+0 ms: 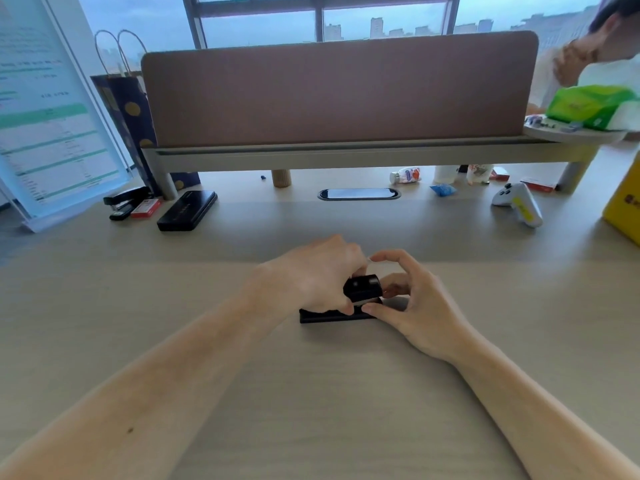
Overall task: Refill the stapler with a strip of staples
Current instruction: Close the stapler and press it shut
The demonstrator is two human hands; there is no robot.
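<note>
A small black stapler (pixel 360 289) lies on the wooden desk in front of me, its flat base (pixel 322 317) pointing left. My left hand (pixel 311 275) is wrapped over it from the left, thumb and fingers clamped on its top arm. My right hand (pixel 412 299) touches the stapler's right end; its thumb rests on the base and its curled fingers sit against the front. Whether a strip of staples is between those fingers is hidden. A red staple box (pixel 145 207) lies at the far left.
A second black stapler (pixel 124 200), a black case (pixel 187 211) and a standing document holder (pixel 45 109) sit at the left. A white game controller (pixel 517 202) and a yellow box (pixel 623 206) are at the right. A partition (pixel 339 91) lines the back, a person beyond it.
</note>
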